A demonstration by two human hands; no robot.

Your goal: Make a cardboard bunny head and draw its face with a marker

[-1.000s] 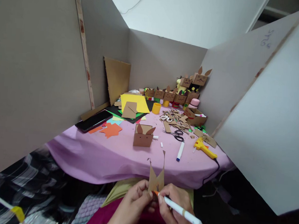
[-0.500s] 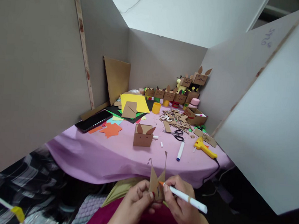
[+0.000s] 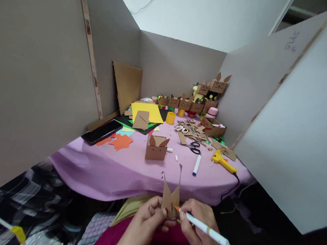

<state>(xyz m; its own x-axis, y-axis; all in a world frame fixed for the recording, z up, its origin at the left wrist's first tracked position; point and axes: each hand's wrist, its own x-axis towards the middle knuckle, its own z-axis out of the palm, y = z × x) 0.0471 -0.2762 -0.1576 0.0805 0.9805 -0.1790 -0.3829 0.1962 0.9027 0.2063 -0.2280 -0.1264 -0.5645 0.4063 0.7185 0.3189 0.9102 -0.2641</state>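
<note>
In the head view, my left hand [image 3: 152, 217] pinches a brown cardboard cutout [image 3: 171, 201] over my lap. The cutout has two pointed prongs with thin curled strips at the top, and dark zigzag lines mark its face. My right hand [image 3: 197, 223] is closed round a white marker [image 3: 207, 232], its orange tip touching or very near the cutout beside those lines. Beyond my hands, a small cardboard box [image 3: 155, 153] with two ears and dot eyes stands on the table.
On the pink-covered table [image 3: 106, 174] lie a marker cap [image 3: 176, 158], a blue-ended marker [image 3: 196, 165], black scissors [image 3: 195, 149], a yellow glue gun [image 3: 223, 162], cardboard scraps [image 3: 191, 128], coloured paper [image 3: 121, 142] and a phone [image 3: 102, 131]. Several eared box figures [image 3: 185, 104] stand behind. Grey panels [image 3: 181, 67] enclose the table.
The marker's tip has moved slightly right and down on the cutout, and my right hand has shifted a little with it. More of the dark zigzag shows. My left hand keeps its hold.
</note>
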